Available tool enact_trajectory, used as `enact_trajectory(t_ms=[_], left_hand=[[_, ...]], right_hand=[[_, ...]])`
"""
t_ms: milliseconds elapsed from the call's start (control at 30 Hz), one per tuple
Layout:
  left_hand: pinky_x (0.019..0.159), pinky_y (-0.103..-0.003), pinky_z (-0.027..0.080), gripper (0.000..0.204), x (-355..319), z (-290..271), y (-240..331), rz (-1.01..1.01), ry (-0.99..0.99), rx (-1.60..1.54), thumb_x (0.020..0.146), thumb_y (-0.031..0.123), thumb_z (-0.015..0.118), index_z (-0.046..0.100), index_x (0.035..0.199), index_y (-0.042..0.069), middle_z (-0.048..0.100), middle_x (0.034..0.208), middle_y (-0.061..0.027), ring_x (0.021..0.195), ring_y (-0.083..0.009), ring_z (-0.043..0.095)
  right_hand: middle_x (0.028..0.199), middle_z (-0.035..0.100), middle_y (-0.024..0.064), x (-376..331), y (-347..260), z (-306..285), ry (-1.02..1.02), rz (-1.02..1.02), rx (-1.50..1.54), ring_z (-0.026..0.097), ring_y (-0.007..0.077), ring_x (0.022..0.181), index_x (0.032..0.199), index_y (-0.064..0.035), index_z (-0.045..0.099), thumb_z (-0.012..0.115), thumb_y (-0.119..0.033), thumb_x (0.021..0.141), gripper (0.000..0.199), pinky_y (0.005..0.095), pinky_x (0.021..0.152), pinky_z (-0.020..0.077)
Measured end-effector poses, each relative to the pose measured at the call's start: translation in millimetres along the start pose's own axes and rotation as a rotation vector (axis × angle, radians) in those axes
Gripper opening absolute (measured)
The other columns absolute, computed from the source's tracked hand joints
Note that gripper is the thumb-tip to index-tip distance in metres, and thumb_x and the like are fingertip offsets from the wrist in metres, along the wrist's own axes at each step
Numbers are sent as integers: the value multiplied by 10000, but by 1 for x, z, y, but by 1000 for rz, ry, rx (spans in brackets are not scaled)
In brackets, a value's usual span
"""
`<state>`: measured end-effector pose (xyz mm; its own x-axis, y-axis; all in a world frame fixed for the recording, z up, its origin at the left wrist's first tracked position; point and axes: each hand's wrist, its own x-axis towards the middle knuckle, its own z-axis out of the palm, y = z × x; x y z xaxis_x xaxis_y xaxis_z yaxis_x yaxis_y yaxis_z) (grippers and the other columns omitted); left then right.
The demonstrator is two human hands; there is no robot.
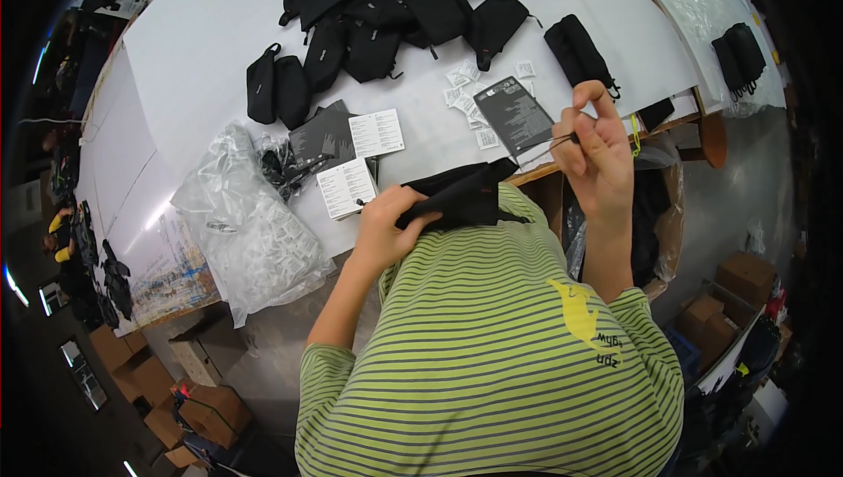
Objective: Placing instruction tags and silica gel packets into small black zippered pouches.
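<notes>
Our striped green shirt (pixel 492 345) fills the lower view, and beyond it the white tabletop (pixel 202 38) spreads wide. On it we see a heap of black pouches (pixel 378 21), a crumpled clear plastic bag (pixel 250 231), then dark hang tags (pixel 514 113) and small white cards (pixel 347 187). We press a black pouch (pixel 461 196) against our chest with our left hand (pixel 386 227), its grip closed around the fabric. Our right hand (pixel 597 148) is raised just beside it, pinching a thin dark cord (pixel 549 145).

Bright, even overhead light glares off the white table (pixel 219 29); fisheye rims go dark, perhaps slightly blurred.
</notes>
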<state>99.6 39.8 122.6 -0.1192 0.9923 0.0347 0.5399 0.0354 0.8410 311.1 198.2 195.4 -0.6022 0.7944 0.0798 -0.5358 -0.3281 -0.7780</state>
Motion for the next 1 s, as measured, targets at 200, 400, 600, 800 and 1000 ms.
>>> enact_trajectory(t_ms=[200, 400, 600, 800, 1000], left_hand=[[596, -255, 428, 230, -4, -38, 25, -224, -431, -298, 722, 101, 718, 575, 864, -10, 598, 698, -75, 650, -123, 556], [624, -240, 431, 250, -2, -50, 20, -268, -486, -384, 760, 151, 713, 564, 899, 6, 607, 756, -58, 678, -100, 535], [606, -207, 392, 225, -6, -48, 3, -279, -422, -564, 779, 131, 702, 556, 876, -9, 524, 711, 17, 675, -52, 465], [582, -203, 360, 203, -14, -49, -1, -328, -370, -618, 778, 120, 699, 538, 825, 6, 471, 706, 37, 674, -40, 427], [588, -208, 349, 209, -36, -54, -16, -280, -346, -628, 760, 107, 710, 532, 813, 12, 473, 720, 34, 682, -44, 424]], right_hand=[[727, 513, 27, 4, -10, -21, 1, -139, -324, 401, 62, 573, 1001, -18, 492, 494, -89, 918, 109, 189, 551, 319], [1355, 435, 112, 12, 25, -6, -469, 54, -960, 360, 264, 1288, 1248, -70, 498, 526, -29, 717, 533, 395, 1088, 215], [1252, 524, 89, -3, 72, -8, -619, 279, -802, 490, 227, 1145, 1297, -90, 441, 652, -56, 725, 610, 315, 967, 376], [961, 662, 31, -2, 118, -37, -384, 591, -659, 501, 72, 736, 1019, -45, 651, 711, -89, 720, 307, 230, 721, 416], [940, 674, 72, -15, 101, -8, -37, 784, -281, 596, 103, 857, 935, 14, 679, 679, -110, 800, 183, 227, 818, 441]])
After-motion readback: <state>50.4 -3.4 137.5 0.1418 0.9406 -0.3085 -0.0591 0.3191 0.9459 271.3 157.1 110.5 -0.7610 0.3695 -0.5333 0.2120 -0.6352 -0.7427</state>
